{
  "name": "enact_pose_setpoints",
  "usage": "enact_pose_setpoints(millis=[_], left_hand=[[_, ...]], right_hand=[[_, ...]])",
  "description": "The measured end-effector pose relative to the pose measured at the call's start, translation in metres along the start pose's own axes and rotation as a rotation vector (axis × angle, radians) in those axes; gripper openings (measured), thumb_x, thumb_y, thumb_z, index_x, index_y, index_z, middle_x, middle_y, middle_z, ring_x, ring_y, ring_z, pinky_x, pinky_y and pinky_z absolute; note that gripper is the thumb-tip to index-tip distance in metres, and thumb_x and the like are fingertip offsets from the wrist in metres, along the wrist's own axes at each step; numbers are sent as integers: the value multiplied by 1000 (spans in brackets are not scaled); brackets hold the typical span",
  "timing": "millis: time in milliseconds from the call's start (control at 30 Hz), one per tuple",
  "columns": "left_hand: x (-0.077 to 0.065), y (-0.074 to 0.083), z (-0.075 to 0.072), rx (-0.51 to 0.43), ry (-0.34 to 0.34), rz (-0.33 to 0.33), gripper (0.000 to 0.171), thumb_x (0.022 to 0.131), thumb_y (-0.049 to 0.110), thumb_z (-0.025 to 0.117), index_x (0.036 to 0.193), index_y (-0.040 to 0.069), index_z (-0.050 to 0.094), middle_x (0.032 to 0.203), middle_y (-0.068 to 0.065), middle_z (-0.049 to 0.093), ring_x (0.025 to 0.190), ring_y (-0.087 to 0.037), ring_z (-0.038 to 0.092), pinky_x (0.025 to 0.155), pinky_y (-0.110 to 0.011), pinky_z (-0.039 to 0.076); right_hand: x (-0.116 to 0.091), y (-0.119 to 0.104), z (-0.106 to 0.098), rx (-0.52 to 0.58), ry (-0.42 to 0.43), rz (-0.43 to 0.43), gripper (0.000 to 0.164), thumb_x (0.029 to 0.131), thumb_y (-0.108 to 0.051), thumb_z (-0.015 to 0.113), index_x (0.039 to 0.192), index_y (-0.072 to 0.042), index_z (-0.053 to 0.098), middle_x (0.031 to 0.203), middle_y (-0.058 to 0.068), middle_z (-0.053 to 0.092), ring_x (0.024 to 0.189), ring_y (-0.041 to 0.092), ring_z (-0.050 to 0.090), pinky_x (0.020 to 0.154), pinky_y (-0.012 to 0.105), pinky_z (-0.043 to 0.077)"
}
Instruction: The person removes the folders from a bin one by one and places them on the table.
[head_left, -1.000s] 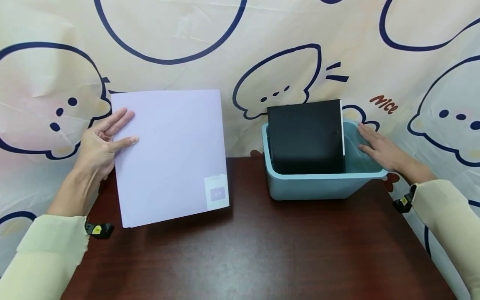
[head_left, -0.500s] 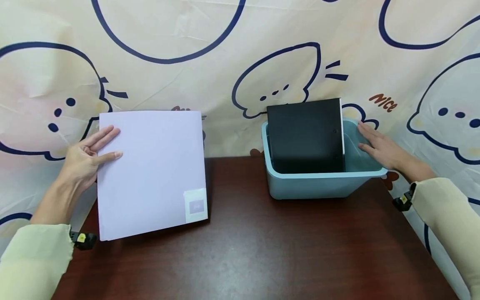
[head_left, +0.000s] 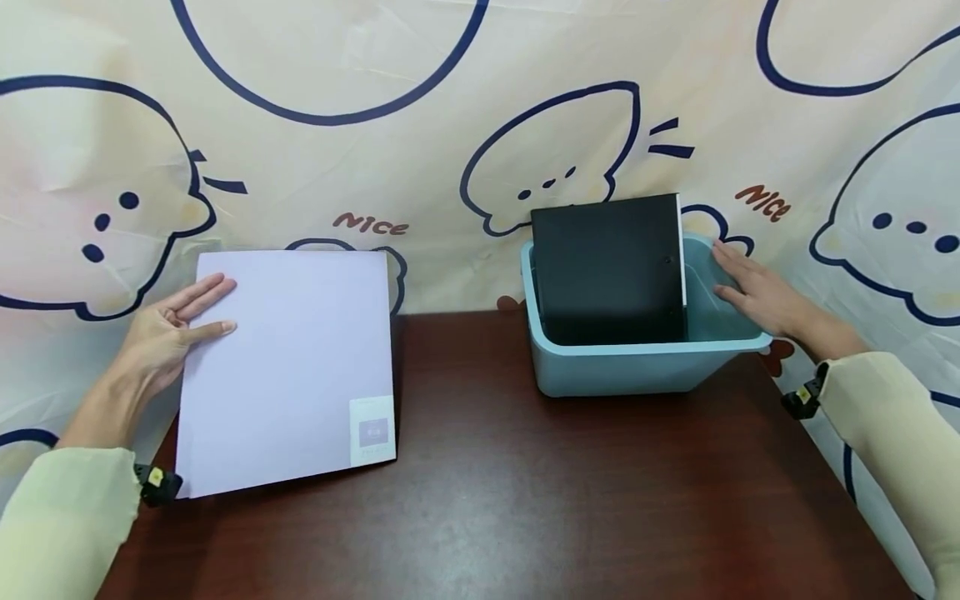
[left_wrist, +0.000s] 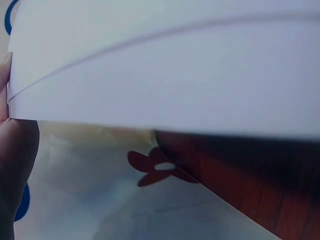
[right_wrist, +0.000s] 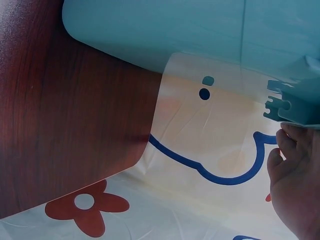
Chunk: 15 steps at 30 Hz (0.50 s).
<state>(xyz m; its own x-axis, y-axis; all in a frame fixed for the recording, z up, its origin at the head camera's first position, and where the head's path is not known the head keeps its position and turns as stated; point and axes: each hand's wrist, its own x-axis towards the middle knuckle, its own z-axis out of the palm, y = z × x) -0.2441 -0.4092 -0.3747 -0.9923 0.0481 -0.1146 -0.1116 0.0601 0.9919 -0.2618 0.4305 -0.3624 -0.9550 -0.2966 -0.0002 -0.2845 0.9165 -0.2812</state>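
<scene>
My left hand (head_left: 161, 337) grips a pale lavender folder (head_left: 288, 350) by its left edge, thumb and two fingers over the front, the others behind it. A small pale label (head_left: 372, 431) shows at the folder's lower right corner. In the left wrist view the folder (left_wrist: 165, 80) fills the upper part, with a crease line running along it. My right hand (head_left: 780, 304) holds the right rim of a light blue plastic bin (head_left: 622, 373), fingers reaching over the edge; curled fingers show under the rim in the right wrist view. A black folder-like item (head_left: 607, 275) leans upright inside the bin.
The bin stands at the back right of a dark brown wooden table (head_left: 510, 500). Behind and beside the table hangs a pale cloth (head_left: 420, 167) with blue cartoon outlines. Its lower part drops past the table's side edges.
My left hand has brought the folder leftward and down toward the table's left side, still held. The right hand stays at the bin's rim, and the black item has not moved.
</scene>
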Motion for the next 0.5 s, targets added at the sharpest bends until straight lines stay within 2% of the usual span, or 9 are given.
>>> enact_pose_setpoints(millis=[67,133,167,300,333,367,400,467,500], left_hand=[[2,-2,-2,10,-15,-11,88,95,0,77,167,22,32,143,24,60,158,0,-13,122,-25,-14],[4,-6,-5,27,-30,-24,89,95,1,77,168,21,30,138,26,63,158,-1,-14,123,-12,11],[5,-8,-7,52,-36,-30,90,95,1,77,168,20,29,136,28,63,158,1,-13,114,-4,26],[8,-20,-15,197,-51,-54,91,97,10,78,169,24,25,139,33,58,158,-1,-14,116,-8,28],[9,-22,-17,243,-53,-61,91,97,14,78,170,26,24,141,34,55,158,-1,-14,122,-11,17],[10,-25,-18,288,-53,-66,92,98,17,79,170,28,23,143,34,53,158,-1,-13,123,-11,9],[10,-27,-20,323,-52,-70,92,97,20,79,170,29,23,144,35,51,159,-3,-15,123,-11,6],[11,-30,-24,367,-55,-70,92,97,22,79,170,29,22,143,36,50,158,-3,-16,108,-4,23],[11,-31,-25,377,-56,-71,93,97,22,79,170,28,22,142,36,51,158,-2,-16,95,-4,33]], right_hand=[[0,0,-1,5,0,0,74,113,-27,45,169,-2,2,176,24,0,159,55,6,121,78,11],[0,-1,-2,7,-3,4,75,113,-27,45,169,-2,2,176,24,-1,159,55,6,121,78,12],[0,-2,-2,9,-6,7,75,113,-26,45,169,-2,2,176,24,-1,159,55,6,121,78,12],[1,-2,-2,19,-12,9,75,113,-26,46,169,-3,2,176,23,-1,159,54,5,120,79,12],[1,-2,-2,24,-12,7,74,113,-26,46,169,-3,2,176,23,-2,159,53,4,120,79,11],[1,-1,-1,27,-9,4,74,113,-26,45,169,-3,2,176,23,-2,159,53,4,120,79,10],[1,-1,-1,28,-5,0,74,113,-26,45,169,-4,3,176,22,-2,160,53,4,120,79,11],[0,0,0,28,-3,0,74,113,-27,45,169,-4,3,177,22,-2,160,53,4,120,79,11],[0,-1,0,27,-3,2,74,113,-28,45,170,-5,3,177,21,-2,160,52,4,120,79,11]])
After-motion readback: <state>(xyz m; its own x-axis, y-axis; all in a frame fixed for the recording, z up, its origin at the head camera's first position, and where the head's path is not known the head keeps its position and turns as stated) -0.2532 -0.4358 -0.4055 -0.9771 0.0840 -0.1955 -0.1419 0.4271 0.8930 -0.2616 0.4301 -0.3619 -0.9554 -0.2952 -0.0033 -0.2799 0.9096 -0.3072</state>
